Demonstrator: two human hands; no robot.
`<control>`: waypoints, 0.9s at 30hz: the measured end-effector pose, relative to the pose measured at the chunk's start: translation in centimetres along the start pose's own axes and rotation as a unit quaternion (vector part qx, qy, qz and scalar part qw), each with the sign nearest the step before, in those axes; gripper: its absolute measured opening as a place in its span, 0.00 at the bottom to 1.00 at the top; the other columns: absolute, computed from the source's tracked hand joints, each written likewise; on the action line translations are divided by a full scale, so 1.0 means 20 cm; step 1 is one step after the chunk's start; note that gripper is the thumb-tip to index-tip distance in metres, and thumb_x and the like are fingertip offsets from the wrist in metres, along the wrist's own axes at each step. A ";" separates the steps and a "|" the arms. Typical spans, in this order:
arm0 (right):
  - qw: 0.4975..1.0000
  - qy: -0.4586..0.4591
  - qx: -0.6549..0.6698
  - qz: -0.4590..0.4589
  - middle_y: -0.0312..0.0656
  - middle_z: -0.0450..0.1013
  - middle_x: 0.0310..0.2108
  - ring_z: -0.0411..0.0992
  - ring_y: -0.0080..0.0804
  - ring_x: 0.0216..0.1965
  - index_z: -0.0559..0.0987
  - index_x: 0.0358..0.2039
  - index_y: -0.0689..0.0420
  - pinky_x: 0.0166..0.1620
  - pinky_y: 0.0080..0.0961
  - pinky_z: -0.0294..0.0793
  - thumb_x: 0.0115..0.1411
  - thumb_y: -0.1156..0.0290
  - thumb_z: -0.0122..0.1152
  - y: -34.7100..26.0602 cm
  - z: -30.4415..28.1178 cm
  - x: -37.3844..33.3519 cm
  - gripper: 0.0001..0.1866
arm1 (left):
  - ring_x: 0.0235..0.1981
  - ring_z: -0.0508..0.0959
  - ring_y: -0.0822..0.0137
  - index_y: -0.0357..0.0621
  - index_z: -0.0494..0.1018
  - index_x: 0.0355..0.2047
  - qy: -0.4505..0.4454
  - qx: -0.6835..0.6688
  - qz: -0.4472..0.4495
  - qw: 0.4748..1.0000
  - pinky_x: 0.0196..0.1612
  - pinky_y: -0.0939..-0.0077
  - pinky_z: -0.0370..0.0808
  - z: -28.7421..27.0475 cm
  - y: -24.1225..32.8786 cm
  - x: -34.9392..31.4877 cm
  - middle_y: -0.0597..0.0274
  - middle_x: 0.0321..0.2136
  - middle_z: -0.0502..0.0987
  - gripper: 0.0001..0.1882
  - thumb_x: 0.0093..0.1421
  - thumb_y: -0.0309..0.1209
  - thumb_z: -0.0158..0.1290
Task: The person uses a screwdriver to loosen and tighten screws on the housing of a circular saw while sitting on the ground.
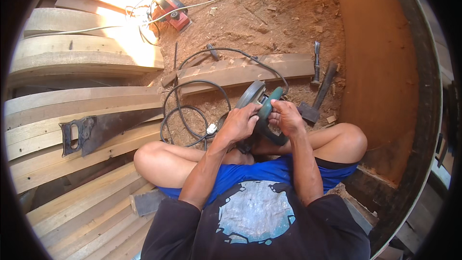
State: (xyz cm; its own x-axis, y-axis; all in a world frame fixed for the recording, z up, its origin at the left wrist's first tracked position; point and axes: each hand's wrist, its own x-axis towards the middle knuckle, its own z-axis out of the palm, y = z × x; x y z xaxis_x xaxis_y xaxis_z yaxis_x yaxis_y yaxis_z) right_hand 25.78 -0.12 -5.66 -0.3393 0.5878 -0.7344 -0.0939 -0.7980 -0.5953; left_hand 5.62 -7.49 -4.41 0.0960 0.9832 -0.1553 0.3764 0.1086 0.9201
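Above my crossed legs I hold a corded power tool (270,102), green and black with a rounded grey guard-like part; its exact kind is hard to tell. My left hand (241,123) grips it beside the grey part, with the fingers curled against the body. My right hand (288,117) is closed around the green handle side, its thumb near the top. The tool is tilted, and its lower end is partly hidden by my hands and legs. A black cord (230,50) loops from it across the ground to the left. A white plug (211,128) lies near my left wrist.
Ahead lies a wooden beam (250,71), with a chisel (316,62) and hammer (317,98) to its right. A handsaw (103,130) rests on stacked boards (72,58) at left. A red power tool (174,15) sits beyond. A brown panel (380,67) stands right.
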 end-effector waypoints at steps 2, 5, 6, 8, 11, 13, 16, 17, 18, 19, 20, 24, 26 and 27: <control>1.000 0.027 -0.008 0.004 0.34 0.80 0.30 0.77 0.20 0.26 0.79 0.41 0.55 0.30 0.20 0.79 0.68 0.59 0.63 -0.02 0.02 -0.01 0.12 | 0.42 0.85 0.43 0.42 0.75 0.56 0.001 -0.008 0.000 1.000 0.46 0.56 0.81 -0.01 0.03 0.01 0.44 0.40 0.84 0.20 0.63 0.25 0.55; 0.994 0.057 -0.083 -0.035 0.36 0.79 0.33 0.76 0.20 0.27 0.78 0.50 0.60 0.31 0.19 0.77 0.67 0.61 0.63 -0.05 0.06 -0.04 0.17 | 0.44 0.84 0.42 0.42 0.75 0.56 -0.013 0.014 -0.021 1.000 0.47 0.55 0.81 -0.02 0.05 0.01 0.43 0.42 0.84 0.20 0.63 0.26 0.56; 0.994 0.057 -0.085 -0.034 0.36 0.79 0.33 0.76 0.20 0.27 0.78 0.50 0.60 0.31 0.19 0.77 0.67 0.61 0.63 -0.05 0.07 -0.05 0.17 | 0.44 0.84 0.41 0.42 0.75 0.56 -0.005 0.011 -0.009 1.000 0.47 0.54 0.80 -0.01 0.04 0.01 0.43 0.42 0.84 0.20 0.63 0.26 0.56; 0.977 0.075 -0.162 -0.113 0.38 0.77 0.36 0.75 0.20 0.30 0.72 0.60 0.63 0.33 0.20 0.76 0.67 0.63 0.62 -0.06 0.11 -0.09 0.26 | 0.44 0.83 0.40 0.42 0.75 0.56 0.004 0.009 0.004 1.000 0.47 0.53 0.80 -0.02 0.05 0.02 0.43 0.42 0.84 0.20 0.62 0.26 0.57; 0.968 0.067 -0.219 -0.105 0.40 0.77 0.39 0.75 0.23 0.33 0.67 0.66 0.62 0.35 0.22 0.76 0.65 0.65 0.61 -0.11 0.16 -0.13 0.31 | 0.45 0.84 0.41 0.42 0.75 0.56 -0.028 0.061 -0.027 0.997 0.49 0.53 0.80 -0.04 0.04 0.04 0.43 0.43 0.84 0.21 0.61 0.26 0.57; 0.959 0.060 -0.255 -0.113 0.41 0.77 0.38 0.75 0.25 0.33 0.68 0.65 0.61 0.37 0.25 0.76 0.63 0.65 0.60 -0.12 0.15 -0.09 0.31 | 0.47 0.84 0.44 0.43 0.75 0.56 -0.015 0.030 0.006 0.999 0.51 0.54 0.81 -0.03 0.01 0.07 0.43 0.43 0.85 0.22 0.60 0.27 0.58; 0.926 0.058 -0.352 -0.122 0.43 0.77 0.38 0.75 0.30 0.34 0.69 0.64 0.60 0.38 0.29 0.76 0.61 0.66 0.57 -0.16 0.14 -0.05 0.31 | 0.46 0.84 0.42 0.43 0.75 0.55 -0.037 0.032 -0.010 0.999 0.53 0.51 0.80 -0.05 0.02 0.10 0.44 0.42 0.85 0.22 0.59 0.29 0.58; 0.900 0.063 -0.413 -0.124 0.45 0.76 0.38 0.74 0.32 0.34 0.69 0.64 0.60 0.39 0.30 0.76 0.59 0.67 0.56 -0.17 0.15 -0.04 0.31 | 0.46 0.84 0.42 0.43 0.75 0.55 -0.036 0.032 -0.012 0.999 0.53 0.51 0.80 -0.06 0.03 0.11 0.44 0.42 0.85 0.22 0.59 0.29 0.58; 0.901 0.062 -0.412 -0.123 0.47 0.76 0.38 0.75 0.35 0.36 0.69 0.63 0.63 0.43 0.35 0.77 0.59 0.66 0.55 -0.17 0.15 -0.04 0.31 | 0.47 0.84 0.42 0.44 0.75 0.55 -0.051 0.021 -0.024 0.998 0.53 0.52 0.80 -0.07 0.05 0.12 0.44 0.42 0.85 0.22 0.59 0.30 0.58; 0.900 0.058 -0.414 -0.123 0.47 0.76 0.38 0.75 0.35 0.36 0.69 0.63 0.63 0.43 0.35 0.77 0.59 0.66 0.55 -0.18 0.18 -0.06 0.31 | 0.47 0.84 0.43 0.44 0.75 0.55 -0.064 0.010 -0.037 0.997 0.54 0.52 0.80 -0.08 0.05 0.13 0.45 0.43 0.85 0.23 0.58 0.31 0.58; 0.902 0.058 -0.412 -0.115 0.48 0.76 0.38 0.75 0.36 0.36 0.70 0.62 0.63 0.44 0.36 0.76 0.59 0.65 0.55 -0.20 0.21 -0.10 0.31 | 0.48 0.84 0.43 0.44 0.76 0.55 -0.061 0.020 -0.033 0.997 0.54 0.51 0.79 -0.09 0.03 0.13 0.44 0.43 0.85 0.23 0.57 0.32 0.59; 0.885 0.061 -0.447 -0.113 0.57 0.78 0.42 0.78 0.45 0.43 0.71 0.60 0.63 0.51 0.40 0.75 0.58 0.62 0.55 -0.20 0.22 -0.09 0.30 | 0.48 0.85 0.47 0.44 0.76 0.56 -0.062 0.066 -0.026 0.996 0.53 0.57 0.81 -0.08 0.03 0.14 0.48 0.44 0.86 0.23 0.59 0.29 0.59; 0.872 0.066 -0.470 -0.117 0.60 0.79 0.44 0.79 0.49 0.45 0.71 0.60 0.63 0.52 0.41 0.75 0.59 0.62 0.55 -0.22 0.23 -0.07 0.30 | 0.46 0.86 0.47 0.44 0.76 0.56 -0.046 0.085 -0.004 0.995 0.52 0.56 0.82 -0.07 0.03 0.15 0.47 0.43 0.86 0.23 0.59 0.29 0.59; 0.853 0.072 -0.508 -0.098 0.63 0.78 0.45 0.79 0.53 0.48 0.72 0.59 0.62 0.54 0.43 0.74 0.59 0.61 0.55 -0.23 0.25 -0.06 0.29 | 0.46 0.86 0.47 0.44 0.76 0.56 -0.046 0.086 -0.003 0.995 0.52 0.56 0.82 -0.07 0.03 0.15 0.47 0.43 0.86 0.23 0.59 0.29 0.59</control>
State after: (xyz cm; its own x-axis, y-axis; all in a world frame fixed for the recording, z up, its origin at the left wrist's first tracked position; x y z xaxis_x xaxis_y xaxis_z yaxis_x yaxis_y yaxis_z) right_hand 22.02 2.14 -0.42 -0.2843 0.7658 -0.5768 0.7490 -0.1981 -0.6323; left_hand 4.82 -4.37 -3.85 0.1737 0.9644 -0.1996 0.5279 0.0799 0.8455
